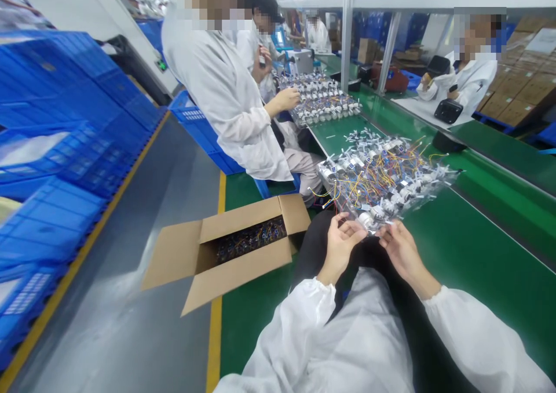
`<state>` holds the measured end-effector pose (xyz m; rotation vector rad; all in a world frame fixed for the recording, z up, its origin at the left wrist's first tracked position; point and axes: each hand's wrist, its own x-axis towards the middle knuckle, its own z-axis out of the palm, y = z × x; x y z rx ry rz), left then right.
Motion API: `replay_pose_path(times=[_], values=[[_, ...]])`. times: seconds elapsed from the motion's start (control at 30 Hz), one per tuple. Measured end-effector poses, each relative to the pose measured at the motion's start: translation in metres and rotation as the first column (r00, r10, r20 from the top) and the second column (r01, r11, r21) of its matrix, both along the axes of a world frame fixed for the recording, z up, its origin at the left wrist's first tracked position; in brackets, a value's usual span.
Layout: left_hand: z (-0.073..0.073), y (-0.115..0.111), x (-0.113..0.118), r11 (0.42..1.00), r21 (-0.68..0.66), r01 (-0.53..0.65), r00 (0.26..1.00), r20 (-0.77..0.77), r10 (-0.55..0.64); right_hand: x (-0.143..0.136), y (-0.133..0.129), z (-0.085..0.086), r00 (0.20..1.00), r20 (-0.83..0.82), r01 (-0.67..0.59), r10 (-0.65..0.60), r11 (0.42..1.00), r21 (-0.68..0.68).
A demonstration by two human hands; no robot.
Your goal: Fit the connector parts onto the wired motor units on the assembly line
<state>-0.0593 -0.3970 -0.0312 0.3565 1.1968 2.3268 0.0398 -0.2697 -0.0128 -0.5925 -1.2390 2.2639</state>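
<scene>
A clear plastic tray (391,175) lies on the green bench top, filled with rows of small white-and-silver parts that have yellow, red and blue wires. At its near left corner my left hand (341,245) has its fingers and thumb closed on the edge, beside a round white part (365,219). My right hand (402,251) pinches the same near edge a little to the right. Both hands are just above my lap. The fingertips partly hide what lies between them.
An open cardboard box (243,265) with wired parts inside stands at left below the bench. Beyond it, a person in a white coat (226,91) reaches toward another filled tray (324,100). Blue crates (56,126) line the far left. A metal post (347,33) rises from the bench.
</scene>
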Motion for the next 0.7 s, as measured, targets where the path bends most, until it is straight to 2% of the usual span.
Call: replay_pose_path(times=[0.23, 0.7], values=[[-0.0033, 0.0043, 0.0027, 0.999, -0.029, -0.014, 1.0, -0.007, 0.014, -0.0004, -0.0018, -0.0003, 0.999, 0.025, -0.038, 0.038, 0.999, 0.008], [0.0014, 0.003, 0.003, 0.998, -0.002, 0.061, 0.996, 0.065, -0.061, -0.0067, 0.0001, -0.0094, 0.994, 0.052, -0.1, 0.099, 0.995, 0.011]])
